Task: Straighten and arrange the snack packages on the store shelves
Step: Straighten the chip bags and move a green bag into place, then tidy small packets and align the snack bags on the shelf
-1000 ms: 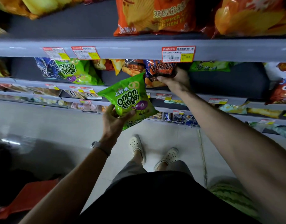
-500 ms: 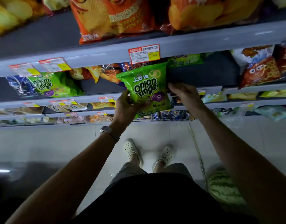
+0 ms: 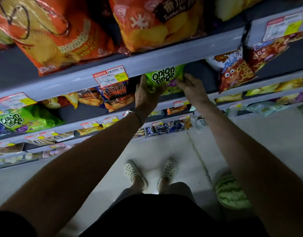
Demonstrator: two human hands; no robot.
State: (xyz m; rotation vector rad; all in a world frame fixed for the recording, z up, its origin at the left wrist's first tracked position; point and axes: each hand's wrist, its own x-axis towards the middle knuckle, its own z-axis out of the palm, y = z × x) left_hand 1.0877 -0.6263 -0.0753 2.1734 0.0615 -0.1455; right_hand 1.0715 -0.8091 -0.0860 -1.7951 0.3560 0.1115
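Onion rings bag [image 3: 162, 77] raised into shelf [image 3: 147, 64] gap, left hand [image 3: 145, 94] gripping it, right hand [image 3: 191, 84] now pinching it

bare arms, wristwatch [image 3: 130, 112], white perforated clogs [image 3: 136, 171], dark shorts [image 3: 164, 211].

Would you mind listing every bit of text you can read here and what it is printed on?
"onion rings": green bag held by left hand and right hand.
"onion rings": second green bag, far left.
"Tomato": orange bag, top shelf.
"PEPPER": orange chip bag; the rest is cut off.
Shelf price tags: too small to read.
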